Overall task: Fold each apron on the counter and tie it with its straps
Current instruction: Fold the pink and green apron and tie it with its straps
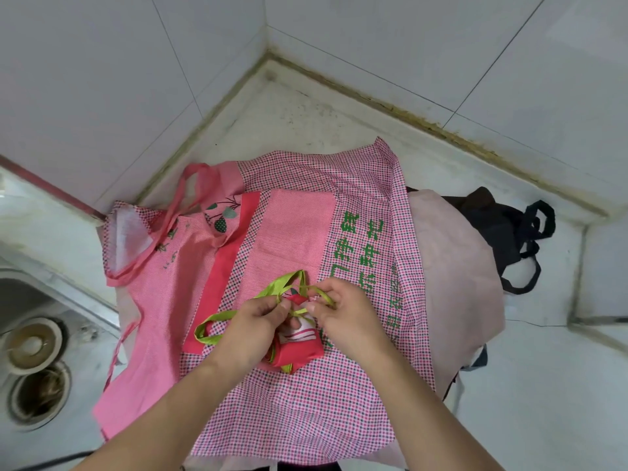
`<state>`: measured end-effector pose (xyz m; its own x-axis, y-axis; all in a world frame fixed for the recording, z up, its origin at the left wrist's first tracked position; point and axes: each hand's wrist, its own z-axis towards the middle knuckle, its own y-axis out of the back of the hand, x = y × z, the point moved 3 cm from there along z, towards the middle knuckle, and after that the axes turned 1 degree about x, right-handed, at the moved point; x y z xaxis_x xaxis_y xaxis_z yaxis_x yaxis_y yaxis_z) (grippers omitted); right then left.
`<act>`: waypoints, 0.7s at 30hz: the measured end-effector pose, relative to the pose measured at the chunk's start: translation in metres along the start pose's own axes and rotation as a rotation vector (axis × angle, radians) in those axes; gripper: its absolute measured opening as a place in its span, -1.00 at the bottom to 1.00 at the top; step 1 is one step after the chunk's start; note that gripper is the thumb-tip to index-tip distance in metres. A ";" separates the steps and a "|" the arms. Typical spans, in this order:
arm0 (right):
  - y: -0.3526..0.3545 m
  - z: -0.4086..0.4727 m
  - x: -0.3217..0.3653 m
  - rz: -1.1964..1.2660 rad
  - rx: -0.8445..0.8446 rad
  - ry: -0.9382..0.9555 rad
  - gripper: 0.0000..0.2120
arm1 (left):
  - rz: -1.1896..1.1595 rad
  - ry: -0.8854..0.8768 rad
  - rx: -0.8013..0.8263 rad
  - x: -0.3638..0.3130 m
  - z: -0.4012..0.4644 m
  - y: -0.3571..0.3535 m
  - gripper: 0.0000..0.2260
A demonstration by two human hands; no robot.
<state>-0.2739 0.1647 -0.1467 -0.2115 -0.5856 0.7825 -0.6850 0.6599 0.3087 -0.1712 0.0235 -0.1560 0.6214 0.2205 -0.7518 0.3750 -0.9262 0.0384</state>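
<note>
A small folded red apron bundle point(295, 351) with lime-green straps point(217, 326) lies on top of a spread pink checked apron point(306, 402) with green lettering. My left hand point(258, 321) pinches a green strap just above the bundle. My right hand point(343, 311) pinches another stretch of the green strap beside it. The two hands almost touch over the bundle's upper end. One strap loop trails to the left, another arcs up behind my fingers.
A pink strawberry-print apron point(163, 290) lies at left, a pale pink apron point(455, 283) under the checked one at right, and a dark apron point(503, 229) behind it. A steel sink point(30, 362) sits at far left. Tiled walls meet in a corner behind.
</note>
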 end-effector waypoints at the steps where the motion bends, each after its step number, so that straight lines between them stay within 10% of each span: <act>1: 0.000 -0.002 0.000 0.059 0.001 -0.016 -0.85 | -0.015 0.008 0.005 -0.001 0.001 0.000 -0.68; 7: -0.004 -0.006 -0.019 0.030 -0.179 -0.121 -0.77 | 0.092 -0.037 -0.037 0.000 0.004 -0.002 -0.82; 12: 0.000 -0.025 0.003 -0.260 -0.418 0.271 -0.58 | 0.079 -0.051 -0.043 -0.002 0.005 -0.002 -0.93; 17: -0.018 -0.026 0.013 -0.599 0.004 0.527 -0.77 | 0.151 -0.084 -0.019 -0.003 0.003 0.000 -0.87; 21: -0.018 -0.018 0.009 -0.554 0.031 0.508 -0.85 | 0.163 -0.080 0.004 -0.003 0.004 0.003 -0.97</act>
<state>-0.2505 0.1560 -0.1351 0.5125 -0.5334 0.6729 -0.6186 0.3141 0.7202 -0.1743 0.0187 -0.1560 0.6171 0.0424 -0.7857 0.2711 -0.9489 0.1617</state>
